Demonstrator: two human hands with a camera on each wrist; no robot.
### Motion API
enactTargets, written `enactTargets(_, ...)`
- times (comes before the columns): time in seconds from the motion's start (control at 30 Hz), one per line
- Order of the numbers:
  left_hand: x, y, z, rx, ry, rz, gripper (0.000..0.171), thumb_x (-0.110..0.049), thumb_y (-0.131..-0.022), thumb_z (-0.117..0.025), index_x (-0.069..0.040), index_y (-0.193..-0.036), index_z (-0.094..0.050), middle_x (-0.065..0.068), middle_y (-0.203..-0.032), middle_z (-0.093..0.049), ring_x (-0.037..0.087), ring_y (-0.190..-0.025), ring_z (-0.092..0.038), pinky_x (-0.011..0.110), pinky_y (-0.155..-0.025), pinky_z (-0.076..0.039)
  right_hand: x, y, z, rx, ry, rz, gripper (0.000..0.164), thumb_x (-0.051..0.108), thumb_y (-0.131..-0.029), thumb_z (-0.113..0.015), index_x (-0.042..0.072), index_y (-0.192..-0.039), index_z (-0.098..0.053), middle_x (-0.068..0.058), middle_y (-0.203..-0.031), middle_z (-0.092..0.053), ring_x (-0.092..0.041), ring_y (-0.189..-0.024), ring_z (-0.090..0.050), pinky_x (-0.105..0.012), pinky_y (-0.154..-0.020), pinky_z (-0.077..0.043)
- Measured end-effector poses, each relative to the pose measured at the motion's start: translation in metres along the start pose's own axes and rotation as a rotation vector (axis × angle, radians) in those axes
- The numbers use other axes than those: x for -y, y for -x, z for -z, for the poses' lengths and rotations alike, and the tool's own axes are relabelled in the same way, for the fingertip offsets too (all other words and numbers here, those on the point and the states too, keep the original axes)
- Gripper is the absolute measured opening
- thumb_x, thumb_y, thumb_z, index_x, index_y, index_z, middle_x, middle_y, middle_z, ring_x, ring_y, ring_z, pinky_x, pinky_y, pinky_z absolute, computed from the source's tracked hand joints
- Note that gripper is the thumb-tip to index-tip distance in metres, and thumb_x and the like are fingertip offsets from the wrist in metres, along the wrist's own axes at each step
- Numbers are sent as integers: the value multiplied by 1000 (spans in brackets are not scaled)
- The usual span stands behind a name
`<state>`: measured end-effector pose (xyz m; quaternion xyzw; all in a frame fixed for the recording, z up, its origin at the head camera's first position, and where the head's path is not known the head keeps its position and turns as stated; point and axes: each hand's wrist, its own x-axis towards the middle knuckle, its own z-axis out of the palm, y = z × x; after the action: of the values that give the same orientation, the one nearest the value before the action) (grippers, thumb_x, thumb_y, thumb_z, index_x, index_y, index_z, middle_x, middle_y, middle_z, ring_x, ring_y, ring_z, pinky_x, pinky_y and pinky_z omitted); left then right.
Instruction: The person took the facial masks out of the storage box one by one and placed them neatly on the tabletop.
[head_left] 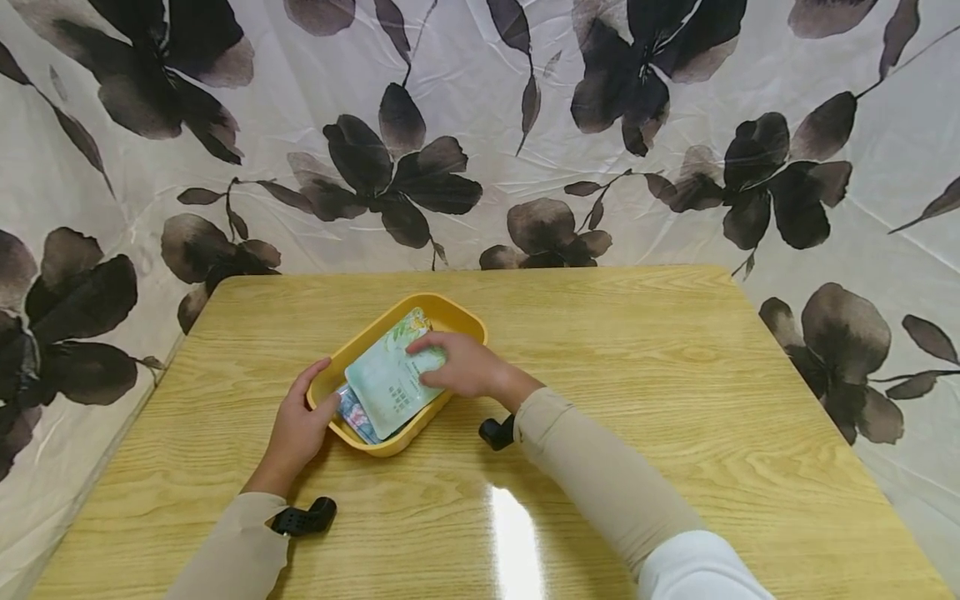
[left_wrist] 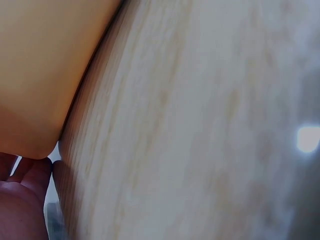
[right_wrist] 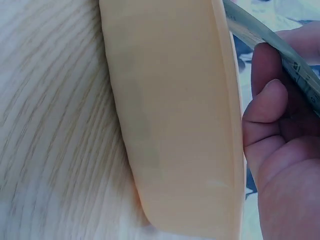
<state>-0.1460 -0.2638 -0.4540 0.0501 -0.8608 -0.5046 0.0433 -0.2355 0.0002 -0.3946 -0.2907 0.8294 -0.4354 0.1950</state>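
Note:
A yellow plastic tub (head_left: 386,448) sits on the table, tilted diagonally in the head view. My left hand (head_left: 298,425) holds its left end, thumb over the rim and fingers outside; the left wrist view shows fingers (left_wrist: 32,175) against the tub's wall (left_wrist: 45,80). Over the tub's opening lies a flat, light green sachet (head_left: 386,379) printed with leaves and small lettering. My right hand (head_left: 468,367) pinches the sachet at its right edge, and in the right wrist view curled fingers (right_wrist: 270,102) lie under the raised sachet (right_wrist: 295,65). Beneath it, a blue-and-pink patterned packet (head_left: 356,414) partly shows.
The wood-grain table (head_left: 637,358) extends around the tub, with a bright light reflection near the front. A flower-printed cloth (head_left: 480,108) hangs behind and at both sides. A black wrist camera (head_left: 307,517) is strapped to the left wrist, another (head_left: 497,433) to the right.

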Motion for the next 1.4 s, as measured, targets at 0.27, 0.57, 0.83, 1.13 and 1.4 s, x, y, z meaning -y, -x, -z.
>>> enactTargets(0.27,1,-1,1,2,-6,7,61,-14,-102,-52,-8,-158,-29,23,-159,-25,38,-138,-36,37,-103,-41,-5,13,11,-72,-60,-5,42,14,-89,-69,13,-131,-65,-11,-149,-46,-23,-129,-46,-29,-95,-41)
enactTargets(0.57,3,0,-1,-7,6,-12,60,-14,-101,-52,-7,-157,-31,22,-158,-28,37,-135,-39,18,-93,-40,-11,26,18,-130,-184,-2,44,7,-90,-67,6,-133,-62,-13,-113,-63,-17,-83,-61,-30,-74,-52)
enactTargets(0.83,1,1,-2,-14,5,-31,60,-12,-101,-53,-6,-156,-31,23,-158,-27,39,-139,-33,47,-107,-37,-19,40,29,-168,-366,4,45,-1,-91,-62,0,-136,-57,-19,-121,-60,-23,-88,-66,-54,-77,-56)
enactTargets(1.13,1,-1,0,2,8,-9,61,-12,-102,-53,-6,-158,-28,23,-159,-25,39,-138,-35,13,-91,-39,-39,51,47,-238,-432,-3,44,-2,-93,-61,-1,-136,-55,-20,-121,-59,-26,-92,-66,-59,-78,-54)
enactTargets(1.4,0,0,0,5,27,-20,61,-12,-102,-52,-6,-157,-29,24,-158,-25,40,-136,-37,6,-82,-35,-54,56,65,-323,-449,-17,44,-3,-92,-61,-4,-136,-54,-21,-126,-55,-24,-91,-64,-61,-79,-53)
